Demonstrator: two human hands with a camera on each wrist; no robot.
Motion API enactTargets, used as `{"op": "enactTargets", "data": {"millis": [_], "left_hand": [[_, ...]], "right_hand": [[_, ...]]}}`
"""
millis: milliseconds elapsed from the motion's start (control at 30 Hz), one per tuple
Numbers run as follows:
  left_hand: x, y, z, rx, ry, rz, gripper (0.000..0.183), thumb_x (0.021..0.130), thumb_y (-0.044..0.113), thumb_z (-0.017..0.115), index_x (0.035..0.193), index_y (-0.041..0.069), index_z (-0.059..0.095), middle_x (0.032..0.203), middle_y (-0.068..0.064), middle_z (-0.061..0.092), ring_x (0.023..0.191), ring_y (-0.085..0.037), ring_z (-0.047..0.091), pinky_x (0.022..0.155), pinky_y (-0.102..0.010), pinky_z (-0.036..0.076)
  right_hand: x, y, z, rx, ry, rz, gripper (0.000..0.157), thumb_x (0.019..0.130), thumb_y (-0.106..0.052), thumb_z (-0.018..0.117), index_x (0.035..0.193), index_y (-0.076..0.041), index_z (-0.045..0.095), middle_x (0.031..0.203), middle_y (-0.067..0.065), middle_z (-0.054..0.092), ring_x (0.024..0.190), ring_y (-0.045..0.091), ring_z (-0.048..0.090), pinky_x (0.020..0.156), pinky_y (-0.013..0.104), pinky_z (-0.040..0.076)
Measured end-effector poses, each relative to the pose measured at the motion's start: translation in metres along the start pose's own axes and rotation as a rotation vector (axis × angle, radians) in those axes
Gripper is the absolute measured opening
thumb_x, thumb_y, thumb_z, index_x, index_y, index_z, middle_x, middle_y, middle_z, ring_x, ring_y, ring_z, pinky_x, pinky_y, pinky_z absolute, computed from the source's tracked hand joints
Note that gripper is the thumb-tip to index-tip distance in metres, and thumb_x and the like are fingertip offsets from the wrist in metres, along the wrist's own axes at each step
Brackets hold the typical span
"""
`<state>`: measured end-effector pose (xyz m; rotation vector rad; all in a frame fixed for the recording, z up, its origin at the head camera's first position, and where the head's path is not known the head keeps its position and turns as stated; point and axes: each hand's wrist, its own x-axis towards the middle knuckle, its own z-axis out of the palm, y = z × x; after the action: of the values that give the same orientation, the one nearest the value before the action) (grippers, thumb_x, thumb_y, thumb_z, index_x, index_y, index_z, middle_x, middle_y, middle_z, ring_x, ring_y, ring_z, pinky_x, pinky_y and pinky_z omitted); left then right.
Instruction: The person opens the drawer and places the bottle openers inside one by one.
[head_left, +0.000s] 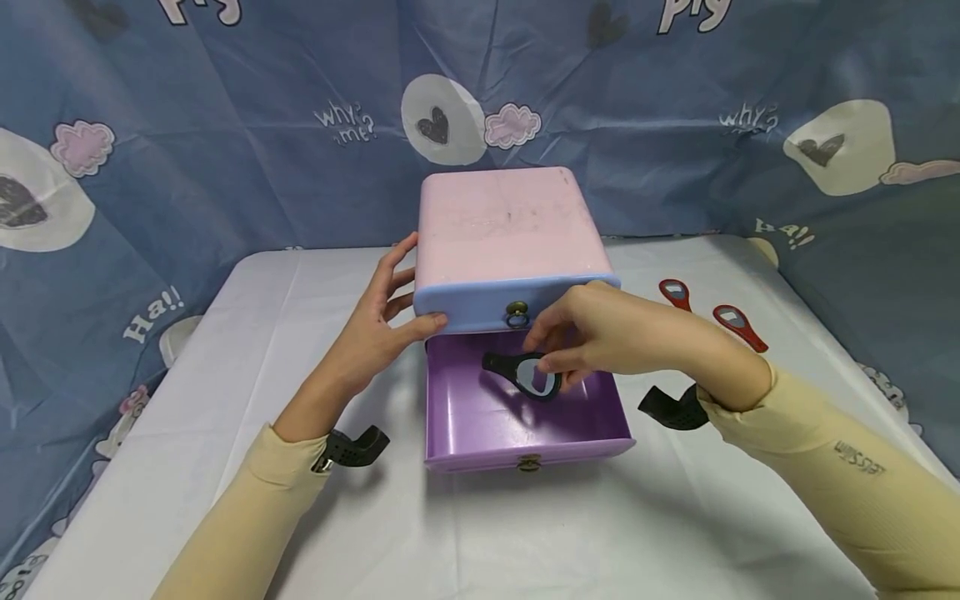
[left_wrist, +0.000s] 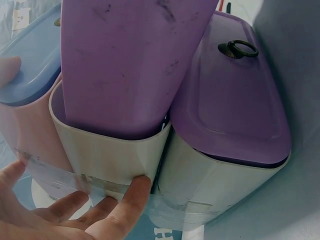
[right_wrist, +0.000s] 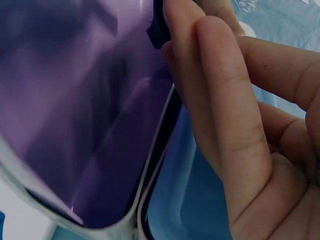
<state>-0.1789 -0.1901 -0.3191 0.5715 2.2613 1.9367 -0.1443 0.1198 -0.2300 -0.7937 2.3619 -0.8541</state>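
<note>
A stacked drawer cabinet (head_left: pixel 510 221) with a pink top stands on the table. Its blue drawer (head_left: pixel 472 308) is closed, while the purple drawer (head_left: pixel 459 408) below it is pulled out. Over that purple drawer, my right hand (head_left: pixel 607 329) pinches a small black magnifying glass (head_left: pixel 504 364) by its lens end, the handle pointing left. My left hand (head_left: pixel 375 329) rests against the cabinet's left side, fingers spread and thumb at the blue drawer's front corner. In the left wrist view, a closed purple drawer (left_wrist: pixel 230 95) shows in the lowest tier.
Two red magnifying glasses (head_left: pixel 738 327) lie on the white table (head_left: pixel 360 533) to the right of the cabinet. A blue printed cloth (head_left: pixel 300 183) hangs behind. Black straps (head_left: pixel 356 447) stick out at both wrists.
</note>
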Motion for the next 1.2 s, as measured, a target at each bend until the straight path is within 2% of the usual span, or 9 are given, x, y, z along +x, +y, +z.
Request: {"op": "enactTargets", "data": {"millis": [567, 967, 1200], "left_hand": [[0.0, 0.0, 0.0, 0.003, 0.006, -0.004, 0.1, 0.094, 0.013, 0.077, 0.166, 0.054, 0.021, 0.172, -0.007, 0.028, 0.152, -0.03, 0.044, 0.113, -0.062, 0.047], [0.001, 0.001, 0.0, 0.001, 0.004, -0.001, 0.099, 0.095, 0.014, 0.077, 0.167, 0.054, 0.021, 0.172, -0.007, 0.029, 0.153, -0.03, 0.043, 0.115, -0.063, 0.046], [0.0, 0.0, 0.001, 0.003, 0.003, -0.002, 0.099, 0.095, 0.014, 0.077, 0.166, 0.054, 0.021, 0.172, -0.008, 0.028, 0.152, -0.03, 0.043, 0.115, -0.063, 0.046]], "right_hand": [[0.028, -0.013, 0.024, -0.037, -0.029, 0.023, 0.021, 0.1, -0.005, 0.076, 0.119, 0.003, 0.077, 0.093, 0.006, 0.082, 0.077, 0.017, 0.081, 0.076, 0.029, 0.066], [0.032, -0.019, 0.035, -0.205, -0.085, -0.017, 0.031, 0.099, -0.013, 0.079, 0.128, -0.003, 0.077, 0.096, -0.003, 0.082, 0.078, 0.002, 0.077, 0.079, 0.022, 0.062], [0.03, -0.018, 0.037, -0.254, -0.132, -0.034, 0.034, 0.098, -0.015, 0.08, 0.13, -0.003, 0.077, 0.093, -0.006, 0.082, 0.079, 0.001, 0.075, 0.082, 0.023, 0.061]]}}
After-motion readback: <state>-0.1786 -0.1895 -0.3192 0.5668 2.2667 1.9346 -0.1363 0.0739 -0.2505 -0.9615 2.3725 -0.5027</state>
